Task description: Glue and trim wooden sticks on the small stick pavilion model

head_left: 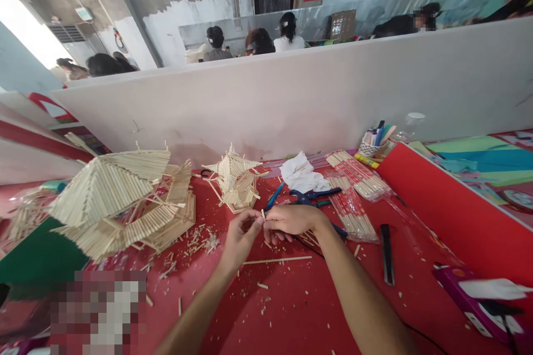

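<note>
My left hand (242,233) is closed in a pinch, its thumb and fingertips on a short piece of wooden stick (263,214). From the other side my right hand (293,219) meets it, fingers curled and tips at the same small piece. A longer wooden stick (277,260) lies on the red table just below the hands. Behind them stands a small pavilion-like stick model (233,180). Dark blue-handled pliers (314,195) lie behind my right hand, partly hidden by it, and a blue pen (275,194) is close by.
A larger stick building model (108,191) fills the left side. Packs of wooden sticks (353,213), crumpled tissue (303,172), a black utility knife (387,255) and a pen cup (368,147) are at right. Stick scraps litter the red table (300,321). People sit beyond a white partition (266,100).
</note>
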### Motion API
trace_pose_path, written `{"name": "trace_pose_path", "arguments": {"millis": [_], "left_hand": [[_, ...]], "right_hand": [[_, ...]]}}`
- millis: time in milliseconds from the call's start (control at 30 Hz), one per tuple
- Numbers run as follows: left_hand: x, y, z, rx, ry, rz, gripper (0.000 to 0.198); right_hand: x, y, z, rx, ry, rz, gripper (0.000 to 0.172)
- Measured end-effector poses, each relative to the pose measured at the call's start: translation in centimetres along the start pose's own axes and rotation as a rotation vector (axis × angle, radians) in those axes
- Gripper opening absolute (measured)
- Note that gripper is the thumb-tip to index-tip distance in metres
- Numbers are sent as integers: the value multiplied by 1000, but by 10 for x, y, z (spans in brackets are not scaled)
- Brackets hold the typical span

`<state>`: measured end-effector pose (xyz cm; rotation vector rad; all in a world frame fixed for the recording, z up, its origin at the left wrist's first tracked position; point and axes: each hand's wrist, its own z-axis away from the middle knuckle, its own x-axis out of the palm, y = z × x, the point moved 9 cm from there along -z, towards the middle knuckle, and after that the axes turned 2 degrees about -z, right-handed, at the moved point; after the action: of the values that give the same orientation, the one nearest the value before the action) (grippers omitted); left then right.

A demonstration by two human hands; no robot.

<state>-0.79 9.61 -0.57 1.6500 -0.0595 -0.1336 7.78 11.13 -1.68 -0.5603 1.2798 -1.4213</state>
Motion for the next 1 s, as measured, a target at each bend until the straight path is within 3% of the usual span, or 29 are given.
{"name": "trace_pose_path", "arguments": {"millis": [267,433,733,900,1000], "left_hand": [[13,-19,-5,-109,-50,145,41],[23,-28,-7,-149,-47,249,42],[10,-55,-9,-237,83,469,41],[5,-63,-12,-337,103,580,49],[1,-60,-12,-360,120,574,46]], "right_hand": [[-5,12,0,-1,-20,-46,54],[-18,19,10,45,57,-46,55],[-47,13,35,84,304,-7,37],[-66,-7,36,-34,605,111,19],[-69,-16,34,-102,708,137,17]]}}
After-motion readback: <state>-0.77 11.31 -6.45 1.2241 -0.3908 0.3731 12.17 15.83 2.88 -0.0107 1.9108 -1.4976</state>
